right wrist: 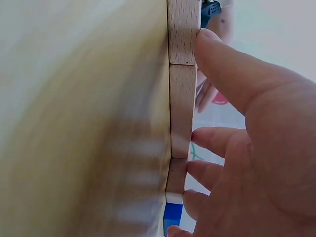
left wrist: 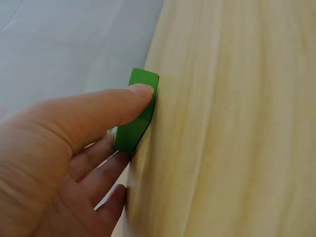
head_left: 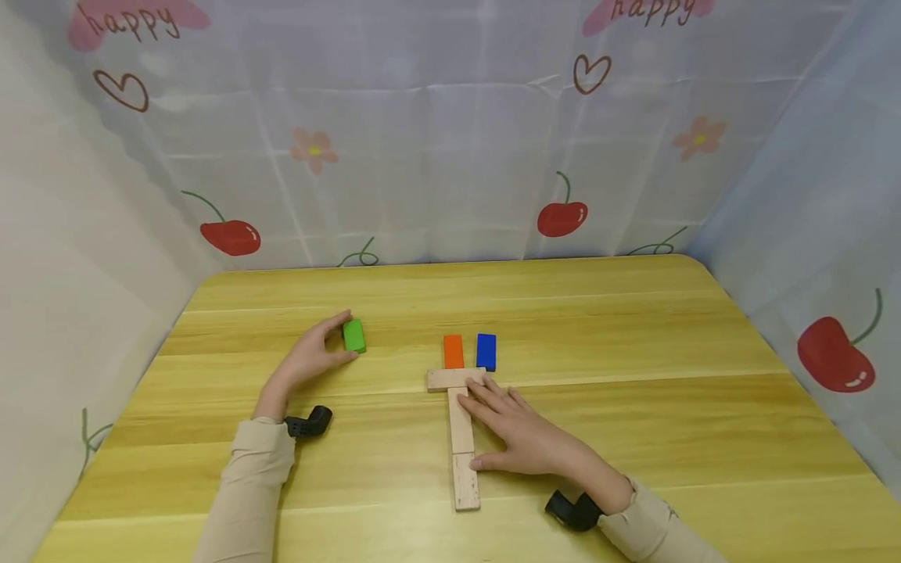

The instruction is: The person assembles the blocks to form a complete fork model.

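My left hand (head_left: 310, 358) pinches a green wooden block (head_left: 354, 336) by its ends, between thumb and fingers, at the table's left side. In the left wrist view the thumb lies against the near face of that block (left wrist: 134, 129). Three plain wooden blocks form a T shape at the middle: a crosswise block (head_left: 446, 381) on top and two lengthwise ones (head_left: 461, 426) end to end below it. Across their right side reaches my right hand (head_left: 528, 438), fingers spread, fingertips on the upper blocks and thumb at the lowest block (head_left: 466, 489).
An orange block (head_left: 454, 352) stands against the far side of the crosswise block, with a blue block (head_left: 486, 352) just to its right. A printed curtain (head_left: 436, 156) hangs behind the wooden table (head_left: 633, 336). Black wrist cameras sit beside both wrists.
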Available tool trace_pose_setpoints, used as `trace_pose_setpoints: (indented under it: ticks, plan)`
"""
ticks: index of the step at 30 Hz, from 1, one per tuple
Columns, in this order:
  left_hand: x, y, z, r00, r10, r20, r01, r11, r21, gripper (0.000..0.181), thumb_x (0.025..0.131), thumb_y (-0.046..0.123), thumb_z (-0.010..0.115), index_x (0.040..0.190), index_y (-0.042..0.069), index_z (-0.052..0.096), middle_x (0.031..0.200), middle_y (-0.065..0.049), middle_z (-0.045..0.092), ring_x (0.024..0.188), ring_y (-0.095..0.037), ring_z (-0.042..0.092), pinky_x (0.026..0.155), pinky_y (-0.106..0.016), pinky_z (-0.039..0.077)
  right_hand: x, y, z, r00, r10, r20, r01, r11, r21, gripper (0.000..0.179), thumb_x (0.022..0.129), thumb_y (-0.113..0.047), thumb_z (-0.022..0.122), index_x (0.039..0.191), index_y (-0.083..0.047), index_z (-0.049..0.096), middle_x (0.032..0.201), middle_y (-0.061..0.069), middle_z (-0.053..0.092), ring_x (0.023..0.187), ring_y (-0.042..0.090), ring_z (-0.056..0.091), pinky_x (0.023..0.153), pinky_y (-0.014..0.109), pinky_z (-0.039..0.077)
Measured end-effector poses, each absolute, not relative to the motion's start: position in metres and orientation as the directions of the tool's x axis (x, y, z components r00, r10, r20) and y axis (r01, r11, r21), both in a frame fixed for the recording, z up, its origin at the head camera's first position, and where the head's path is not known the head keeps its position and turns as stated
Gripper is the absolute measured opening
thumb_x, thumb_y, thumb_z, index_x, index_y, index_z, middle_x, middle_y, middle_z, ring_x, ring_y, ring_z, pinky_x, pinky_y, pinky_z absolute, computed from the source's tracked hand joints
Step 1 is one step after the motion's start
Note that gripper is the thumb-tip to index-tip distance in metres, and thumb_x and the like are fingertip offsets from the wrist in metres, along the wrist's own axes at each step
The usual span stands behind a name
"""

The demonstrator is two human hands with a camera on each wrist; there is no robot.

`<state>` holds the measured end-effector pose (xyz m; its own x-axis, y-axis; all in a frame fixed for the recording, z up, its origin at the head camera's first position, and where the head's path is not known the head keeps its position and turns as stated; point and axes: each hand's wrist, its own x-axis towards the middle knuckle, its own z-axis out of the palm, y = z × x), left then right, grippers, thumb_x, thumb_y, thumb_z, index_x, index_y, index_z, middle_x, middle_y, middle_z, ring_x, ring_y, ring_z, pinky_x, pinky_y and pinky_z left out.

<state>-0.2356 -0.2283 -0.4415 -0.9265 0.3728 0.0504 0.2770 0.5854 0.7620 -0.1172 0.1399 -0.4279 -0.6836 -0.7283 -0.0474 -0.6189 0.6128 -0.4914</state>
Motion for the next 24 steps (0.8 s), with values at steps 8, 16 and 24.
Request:
trace_pose_setpoints:
  ticks: [8,16,24]
  plan:
    - [-0.231,-0.229,-0.447,-0.943,0.321,0.091,0.279,0.609,0.742,0.070,0.083,0.015,0.073,0.141,-0.004,0.037,0.140,-0.023,0.039,0.128,-0.037,0.035,0.103,-0.047,0.031,-0.116,0.138,-0.429,-0.683,-0.728,-0.059,-0.614,0.616,-0.493,0.086,0.087,-0.056,0.055,0.151,-0.011,0.019,0.155,0.009,0.003,0.139,0.027,-0.007,0.108,0.054,0.003]
    - [-0.226,-0.217,-0.442,-0.942,0.328,0.070,0.254,0.563,0.786,0.069,0.082,0.018,0.075,0.139,-0.003,0.041,0.137,-0.021,0.044,0.124,-0.033,0.042,0.101,-0.043,0.036,-0.113,0.138,-0.429,-0.687,-0.724,-0.060,-0.608,0.618,-0.498,0.085,0.087,-0.055,0.057,0.150,-0.011,0.021,0.155,0.010,0.005,0.139,0.028,-0.006,0.108,0.054,0.004]
    - [-0.225,-0.193,-0.429,-0.940,0.334,0.077,0.257,0.538,0.803,0.070,0.081,0.021,0.076,0.139,0.000,0.043,0.136,-0.018,0.046,0.121,-0.032,0.046,0.097,-0.044,0.040,-0.117,0.140,-0.427,-0.685,-0.727,-0.043,-0.620,0.613,-0.489,0.086,0.086,-0.055,0.057,0.150,-0.010,0.021,0.155,0.011,0.004,0.139,0.029,-0.006,0.108,0.056,0.005]
